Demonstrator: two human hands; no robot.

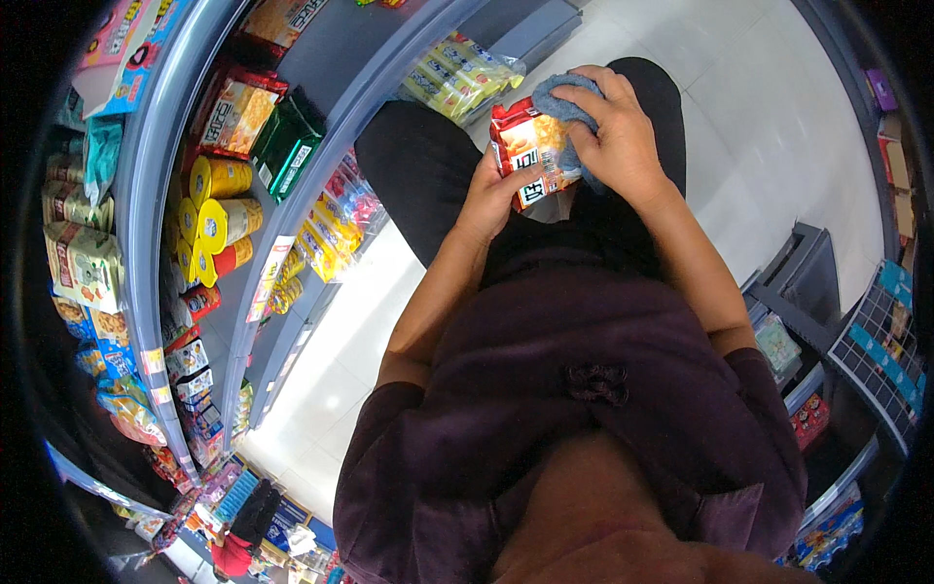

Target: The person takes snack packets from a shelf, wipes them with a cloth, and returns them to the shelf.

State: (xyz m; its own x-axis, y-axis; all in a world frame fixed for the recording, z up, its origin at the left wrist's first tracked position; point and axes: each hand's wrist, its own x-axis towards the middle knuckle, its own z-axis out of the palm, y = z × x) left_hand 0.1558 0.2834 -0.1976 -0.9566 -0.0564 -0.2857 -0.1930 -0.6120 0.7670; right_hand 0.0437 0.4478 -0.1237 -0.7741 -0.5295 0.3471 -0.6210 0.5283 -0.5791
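Observation:
My left hand (pixel 496 190) grips the lower left side of a red and white snack packet (pixel 533 150), its thumb lying across the printed front. In my right hand (pixel 616 131) is a blue-grey cloth (pixel 569 98), which lies against the packet's upper right side. Both hands are above my lap, between my bent knees. The fingers of the left hand behind the packet are hidden, and so is the packet's part under the cloth.
Curved-looking shelves on the left hold a similar red packet (pixel 237 117), a dark green packet (pixel 288 146) and several yellow tubs (pixel 226 223). Bagged yellow snacks (pixel 456 77) lie on the low shelf by my knee. At right stand a wire rack (pixel 879 350) and another shelf (pixel 806 387).

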